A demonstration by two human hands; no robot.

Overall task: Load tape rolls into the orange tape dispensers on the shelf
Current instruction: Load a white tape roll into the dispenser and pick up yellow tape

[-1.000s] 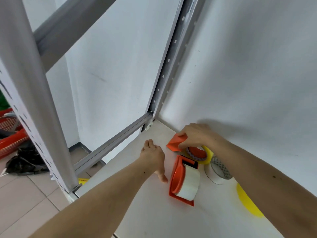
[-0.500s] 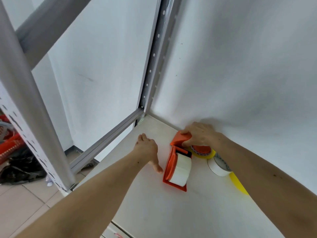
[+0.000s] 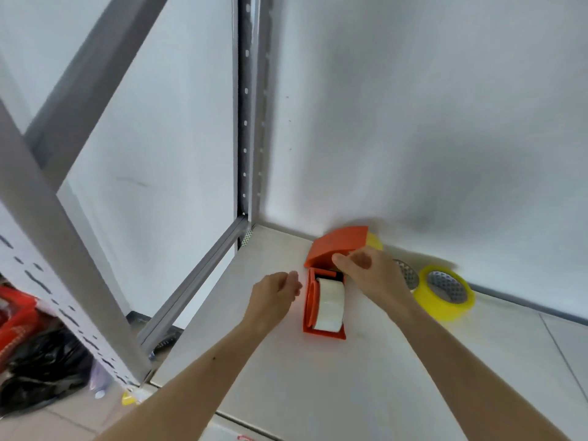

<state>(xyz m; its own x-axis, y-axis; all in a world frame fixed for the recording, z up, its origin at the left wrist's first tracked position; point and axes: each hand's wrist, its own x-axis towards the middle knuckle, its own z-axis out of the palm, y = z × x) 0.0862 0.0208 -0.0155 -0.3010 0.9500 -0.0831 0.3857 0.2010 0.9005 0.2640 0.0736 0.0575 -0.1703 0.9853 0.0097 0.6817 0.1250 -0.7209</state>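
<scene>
Your right hand grips the rear orange dispenser; your left hand hovers loosely curled and empty. Next, fetch the yellow roll at 3 o'clock.

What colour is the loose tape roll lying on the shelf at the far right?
Translucent yellow, around a patterned grey core. The tape roll shows best in the head view.
</scene>
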